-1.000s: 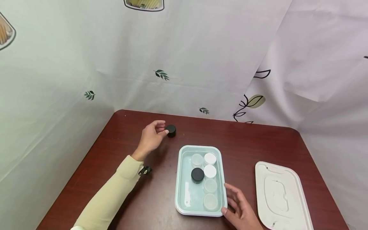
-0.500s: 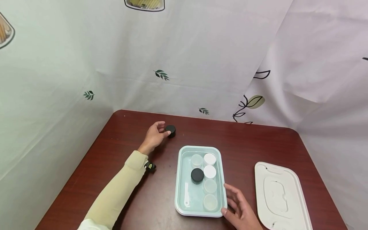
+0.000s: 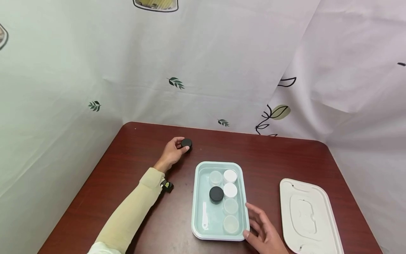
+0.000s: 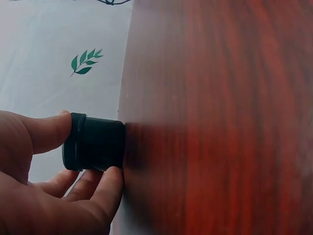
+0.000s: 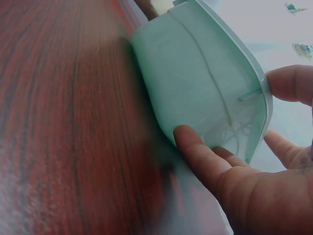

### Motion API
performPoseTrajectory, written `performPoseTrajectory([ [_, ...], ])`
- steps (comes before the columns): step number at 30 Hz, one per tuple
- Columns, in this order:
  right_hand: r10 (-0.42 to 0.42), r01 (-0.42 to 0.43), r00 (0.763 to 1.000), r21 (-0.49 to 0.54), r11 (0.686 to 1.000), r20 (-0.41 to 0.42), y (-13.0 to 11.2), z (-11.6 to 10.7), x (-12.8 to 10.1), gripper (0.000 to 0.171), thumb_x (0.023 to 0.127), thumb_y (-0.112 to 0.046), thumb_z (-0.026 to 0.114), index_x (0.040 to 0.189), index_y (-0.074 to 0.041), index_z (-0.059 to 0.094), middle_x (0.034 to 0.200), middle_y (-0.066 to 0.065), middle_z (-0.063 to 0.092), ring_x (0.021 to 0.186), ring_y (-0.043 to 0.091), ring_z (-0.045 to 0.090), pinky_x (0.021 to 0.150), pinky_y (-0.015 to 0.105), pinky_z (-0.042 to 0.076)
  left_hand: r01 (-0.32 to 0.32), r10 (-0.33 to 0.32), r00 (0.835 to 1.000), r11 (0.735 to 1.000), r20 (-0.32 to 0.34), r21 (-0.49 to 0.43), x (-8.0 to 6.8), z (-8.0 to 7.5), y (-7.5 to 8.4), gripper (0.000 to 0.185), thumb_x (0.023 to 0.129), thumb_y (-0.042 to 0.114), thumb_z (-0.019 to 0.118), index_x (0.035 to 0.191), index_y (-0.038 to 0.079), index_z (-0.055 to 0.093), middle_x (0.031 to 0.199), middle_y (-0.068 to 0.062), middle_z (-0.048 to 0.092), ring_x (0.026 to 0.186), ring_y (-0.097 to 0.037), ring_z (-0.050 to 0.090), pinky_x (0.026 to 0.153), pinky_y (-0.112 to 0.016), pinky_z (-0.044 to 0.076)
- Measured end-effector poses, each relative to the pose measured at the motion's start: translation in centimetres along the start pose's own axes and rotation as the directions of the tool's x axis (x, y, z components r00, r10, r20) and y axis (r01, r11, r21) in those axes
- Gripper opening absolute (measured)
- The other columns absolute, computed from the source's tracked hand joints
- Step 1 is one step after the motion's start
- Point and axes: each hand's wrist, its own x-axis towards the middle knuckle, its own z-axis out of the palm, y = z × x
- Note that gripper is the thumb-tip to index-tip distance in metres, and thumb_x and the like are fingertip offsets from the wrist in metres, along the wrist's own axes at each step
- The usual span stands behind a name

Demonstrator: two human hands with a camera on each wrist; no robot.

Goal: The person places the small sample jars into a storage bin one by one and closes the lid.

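Toward the back left of the table, my left hand (image 3: 172, 152) pinches a small black lidded jar (image 3: 186, 144) standing on the wood. In the left wrist view its thumb (image 4: 51, 132) presses the lid of the jar (image 4: 100, 143), with fingertips against the lower side. My right hand (image 3: 264, 231) rests at the near right corner of a pale blue-green tub (image 3: 196, 204), its spread fingers (image 5: 200, 154) touching the outer wall and rim. Inside the tub are another black-lidded jar (image 3: 216, 194), two white-lidded jars (image 3: 230, 191) and several translucent-lidded ones (image 3: 231, 224).
A white lid (image 3: 309, 211) lies flat on the dark red table (image 3: 253, 151), right of the tub. Inside the tub, near its left wall, lies a thin white strip (image 3: 204, 216). White printed sheets (image 3: 203, 63) hang behind and beside the table.
My left hand has moved slightly right, closing its thumb and fingers around the black jar. My right hand stays at the tub's corner. The head view has shifted a little.
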Motion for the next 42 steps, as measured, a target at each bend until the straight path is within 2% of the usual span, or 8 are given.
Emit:
performPoseTrajectory([
  [4,0.008,-0.008,1.000,0.000,1.000,-0.014,-0.1,0.2,0.0,0.069,0.098,0.004,0.066,0.159,-0.004,0.035,0.150,0.029,0.047,0.124,0.008,0.066,0.092,0.031,0.062,-0.010,0.010,1.000,1.000,-0.004,-0.007,-0.1,0.0,-0.1,0.054,0.103,0.011,0.069,0.153,0.004,0.049,0.149,-0.022,0.054,0.145,-0.039,0.050,0.117,-0.053,0.046],
  [9,-0.002,0.002,1.000,-0.001,1.000,-0.017,-0.2,0.2,0.0,0.068,0.098,0.005,0.066,0.159,-0.003,0.035,0.148,0.023,0.050,0.124,0.008,0.066,0.092,0.031,0.062,-0.003,0.003,1.000,1.000,-0.001,-0.015,-0.2,0.0,-0.1,0.053,0.105,0.013,0.068,0.154,0.007,0.049,0.148,-0.020,0.055,0.143,-0.037,0.052,0.114,-0.051,0.048],
  [18,0.009,-0.009,1.000,0.002,1.000,-0.028,-0.1,0.3,0.0,0.069,0.098,0.004,0.067,0.158,-0.003,0.035,0.150,0.030,0.046,0.122,0.008,0.066,0.091,0.032,0.062,0.004,-0.003,1.000,0.999,0.007,-0.032,-1.0,-0.6,-0.2,0.053,0.107,0.016,0.064,0.157,0.009,0.047,0.149,-0.019,0.055,0.138,-0.034,0.055,0.102,-0.039,0.051],
  [23,0.002,-0.002,1.000,-0.006,1.000,-0.027,0.1,0.3,0.0,0.069,0.097,0.006,0.066,0.158,0.000,0.035,0.147,0.023,0.051,0.122,0.008,0.067,0.091,0.033,0.063,-0.022,0.023,1.000,0.999,0.006,-0.047,-2.0,-1.3,0.6,0.053,0.107,0.018,0.065,0.156,0.008,0.047,0.144,-0.019,0.056,0.129,-0.033,0.058,0.092,-0.033,0.051],
  [28,0.037,-0.036,0.999,0.012,0.999,-0.027,-0.2,0.3,0.0,0.070,0.098,0.003,0.067,0.159,-0.002,0.034,0.150,0.031,0.046,0.122,0.007,0.066,0.091,0.032,0.062,-0.085,0.087,0.995,0.995,0.052,-0.042,-3.9,-1.8,2.3,0.051,0.107,0.019,0.065,0.155,0.011,0.049,0.140,-0.016,0.058,0.125,-0.031,0.061,0.093,-0.036,0.054],
  [32,0.061,-0.060,0.998,0.023,0.998,-0.033,-0.5,0.3,0.1,0.070,0.098,0.001,0.068,0.159,-0.004,0.034,0.152,0.036,0.042,0.122,0.007,0.066,0.091,0.031,0.062,-0.147,0.148,0.983,0.989,0.112,-0.022,-6.0,-1.7,3.9,0.052,0.106,0.020,0.066,0.155,0.012,0.049,0.141,-0.015,0.060,0.127,-0.032,0.063,0.095,-0.035,0.056],
  [36,0.056,-0.055,0.998,0.018,0.998,-0.039,-0.5,0.4,0.1,0.070,0.098,0.002,0.068,0.159,-0.004,0.035,0.153,0.036,0.042,0.122,0.008,0.066,0.090,0.032,0.062,-0.205,0.206,0.964,0.978,0.167,-0.020,-8.1,-1.5,5.5,0.054,0.104,0.018,0.069,0.154,0.010,0.051,0.141,-0.015,0.062,0.124,-0.031,0.066,0.093,-0.027,0.055],
  [42,0.026,-0.026,0.999,0.005,1.000,-0.030,-0.4,0.3,0.2,0.069,0.098,0.003,0.068,0.158,-0.003,0.035,0.151,0.033,0.044,0.123,0.008,0.066,0.090,0.032,0.063,-0.298,0.293,0.920,0.954,0.262,-0.021,-11.3,-0.5,7.3,0.053,0.100,0.011,0.073,0.150,0.005,0.054,0.133,-0.016,0.067,0.116,-0.027,0.071,0.092,-0.023,0.057],
])
